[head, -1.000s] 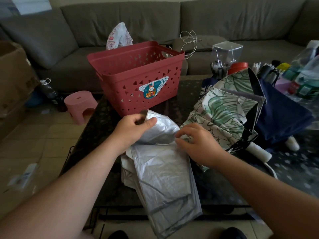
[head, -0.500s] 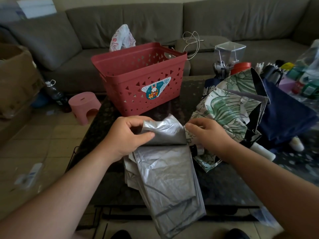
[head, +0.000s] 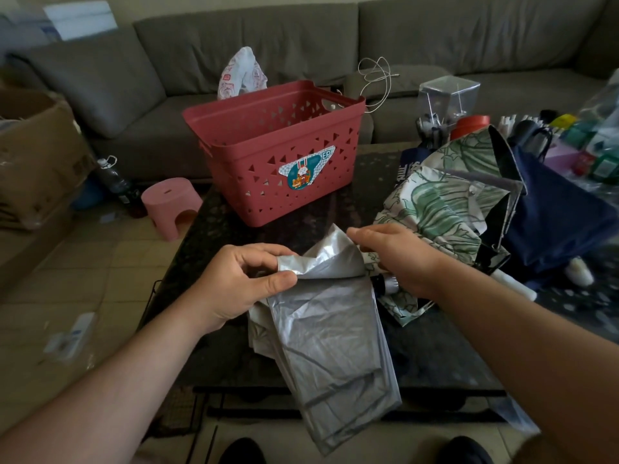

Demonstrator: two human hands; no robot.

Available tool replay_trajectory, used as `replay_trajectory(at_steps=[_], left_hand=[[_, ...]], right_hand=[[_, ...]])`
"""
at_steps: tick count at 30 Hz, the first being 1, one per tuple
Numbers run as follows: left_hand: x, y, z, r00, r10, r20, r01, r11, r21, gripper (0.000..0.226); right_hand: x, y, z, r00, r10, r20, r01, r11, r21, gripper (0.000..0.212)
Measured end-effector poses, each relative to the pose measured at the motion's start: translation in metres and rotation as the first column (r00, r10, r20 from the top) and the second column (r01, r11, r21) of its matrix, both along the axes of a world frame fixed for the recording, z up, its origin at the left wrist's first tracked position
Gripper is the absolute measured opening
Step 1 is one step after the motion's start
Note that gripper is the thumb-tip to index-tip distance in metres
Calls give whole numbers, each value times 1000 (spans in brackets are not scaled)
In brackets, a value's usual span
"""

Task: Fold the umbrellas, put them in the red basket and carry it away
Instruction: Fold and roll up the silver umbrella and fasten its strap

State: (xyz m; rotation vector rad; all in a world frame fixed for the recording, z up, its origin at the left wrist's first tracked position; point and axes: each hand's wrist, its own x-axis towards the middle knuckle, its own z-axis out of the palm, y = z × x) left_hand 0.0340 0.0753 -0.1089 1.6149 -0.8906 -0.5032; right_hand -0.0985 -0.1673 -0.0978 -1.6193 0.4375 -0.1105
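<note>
Silver umbrella (head: 330, 333) fabric lies at the near edge of the dark table (head: 301, 234), hanging over it. The left hand (head: 239, 284) pinches its folded top flap; the right hand (head: 398, 254) curls its grip on the flap's right edge. Farther off stands the red basket (head: 279, 155), with a leaf-print umbrella (head: 438, 209) right.
</note>
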Motion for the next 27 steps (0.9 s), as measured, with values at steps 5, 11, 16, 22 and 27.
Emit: replay_trajectory(at_steps=[5, 11, 16, 22, 27], left_hand=[[-6, -4, -2, 984, 172, 54, -169, 984, -51, 6], [3, -14, -11, 918, 395, 32, -388, 914, -121, 10], [-1, -21, -4, 929, 355, -102, -367, 920, -138, 10], [-5, -27, -6, 855, 509, 102, -498, 859, -114, 7], [-7, -30, -3, 862, 487, 144, -466, 871, -155, 11]], right_hand=[[8, 6, -2, 999, -27, 41, 26, 1000, 17, 18], [9, 1, -8, 977, -198, 79, 181, 966, 185, 21], [10, 2, -8, 980, -177, 85, 139, 933, 333, 25], [18, 9, -12, 939, -335, 79, 316, 930, 189, 19], [21, 10, -15, 931, -347, 114, 335, 935, 116, 20]])
